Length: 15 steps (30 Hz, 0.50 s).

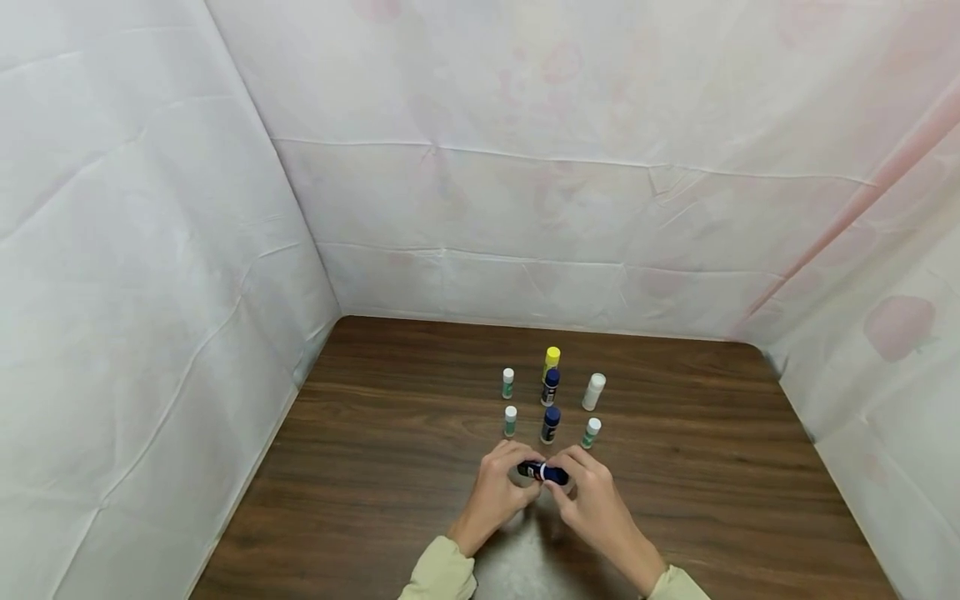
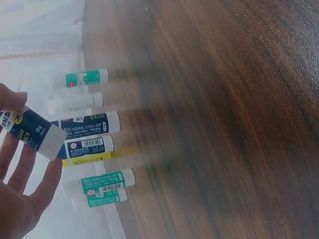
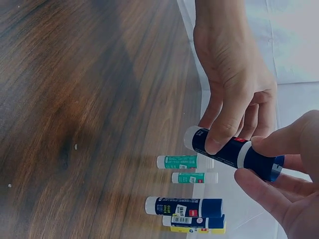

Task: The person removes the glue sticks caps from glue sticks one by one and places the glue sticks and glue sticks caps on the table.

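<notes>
Over the table's near side, both hands hold one navy glue stick (image 1: 534, 470) lying sideways in the air. My left hand (image 1: 489, 492) grips its labelled barrel (image 3: 217, 148), near the white base. On the other end, thumb and fingers of my right hand (image 1: 596, 502) pinch the dark blue cap (image 3: 260, 164). A white band shows between barrel and cap in the right wrist view. Just beyond the hands stand two navy glue sticks (image 1: 551, 425), one behind the other. Small green-labelled glue sticks with white caps stand to the left (image 1: 511, 422) and right (image 1: 591, 432).
Behind the navy pair stands a yellow-capped glue stick (image 1: 552, 357), partly hidden. A white tube (image 1: 594, 392) stands upright to the right. The dark wood-grain table (image 1: 375, 467) meets pale fabric sheets (image 1: 525, 208) at its back and sides.
</notes>
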Motion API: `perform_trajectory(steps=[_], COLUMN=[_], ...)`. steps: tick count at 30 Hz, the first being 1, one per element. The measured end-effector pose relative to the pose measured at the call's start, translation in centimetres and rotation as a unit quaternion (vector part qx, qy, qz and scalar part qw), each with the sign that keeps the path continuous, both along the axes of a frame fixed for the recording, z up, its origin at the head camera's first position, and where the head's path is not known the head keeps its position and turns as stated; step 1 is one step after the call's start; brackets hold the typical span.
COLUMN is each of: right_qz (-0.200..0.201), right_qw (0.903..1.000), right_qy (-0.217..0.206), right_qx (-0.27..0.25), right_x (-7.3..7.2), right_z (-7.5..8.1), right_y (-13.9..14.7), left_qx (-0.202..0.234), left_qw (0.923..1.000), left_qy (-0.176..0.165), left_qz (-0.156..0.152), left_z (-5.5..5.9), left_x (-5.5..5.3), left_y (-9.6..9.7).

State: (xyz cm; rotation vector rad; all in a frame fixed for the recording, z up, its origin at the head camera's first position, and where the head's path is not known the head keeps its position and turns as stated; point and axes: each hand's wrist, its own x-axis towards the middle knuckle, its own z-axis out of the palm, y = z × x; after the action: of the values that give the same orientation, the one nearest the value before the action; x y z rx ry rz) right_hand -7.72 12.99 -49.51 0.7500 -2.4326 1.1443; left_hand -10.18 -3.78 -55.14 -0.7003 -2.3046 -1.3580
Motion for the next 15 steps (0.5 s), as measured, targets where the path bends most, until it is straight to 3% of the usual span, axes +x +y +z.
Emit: perform_trajectory(steps=[7,15], right_qz=[-0.012,-0.001], right_qw=[0.9999,0.9998], right_qy=[0.003,0.02], right_qx=[0.009,0.006], right_x=[-0.07,-0.22], right_z=[-0.07,-0.29], right_y=[0.22,0.05], left_qx=[-0.002,-0.002], left_qw=[0.9998,0.9986], left_qy=[0.004,-0.044], left_qz=[-0.017,-0.028], left_z=[-0.36,0.17], left_x=[-0.34,-0.17], left_y=[0.19,-0.24])
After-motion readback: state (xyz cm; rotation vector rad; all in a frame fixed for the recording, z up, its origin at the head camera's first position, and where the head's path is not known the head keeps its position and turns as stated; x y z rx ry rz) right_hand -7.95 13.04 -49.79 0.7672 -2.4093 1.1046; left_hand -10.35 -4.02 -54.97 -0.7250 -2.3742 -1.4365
